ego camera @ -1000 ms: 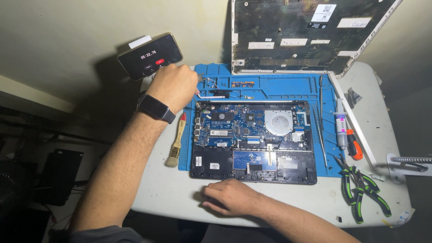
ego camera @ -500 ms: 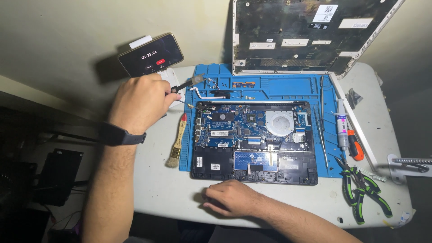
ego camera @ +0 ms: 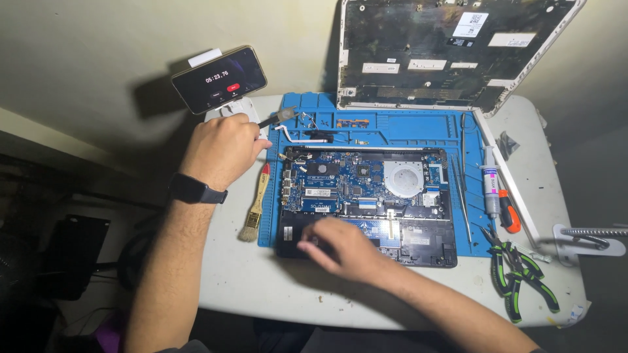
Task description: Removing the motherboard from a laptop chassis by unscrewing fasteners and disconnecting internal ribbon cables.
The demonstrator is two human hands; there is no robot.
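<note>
My left hand (ego camera: 221, 149), with a black watch on its wrist, is closed around a thin dark tool (ego camera: 280, 117) whose flat grey tip points right over the upper left corner of the blue mat (ego camera: 399, 125). An opened laptop base (ego camera: 366, 202) lies on the mat with its blue circuit board (ego camera: 340, 178) and round fan (ego camera: 403, 178) showing. My right hand (ego camera: 341, 247) rests flat on the laptop's dark front left part, fingers spread and holding nothing.
A phone (ego camera: 219, 78) showing a timer stands at the back left. The laptop's bottom cover (ego camera: 451, 52) leans on the wall. A brush (ego camera: 254, 206) lies left of the mat. Tweezers (ego camera: 462, 180), a syringe (ego camera: 490, 189), an orange screwdriver (ego camera: 509, 212) and green pliers (ego camera: 523, 282) lie right.
My left hand has drawn back to the left from the mat's top edge, holding the thin tool. My right hand has moved from the table's front edge up onto the laptop.
</note>
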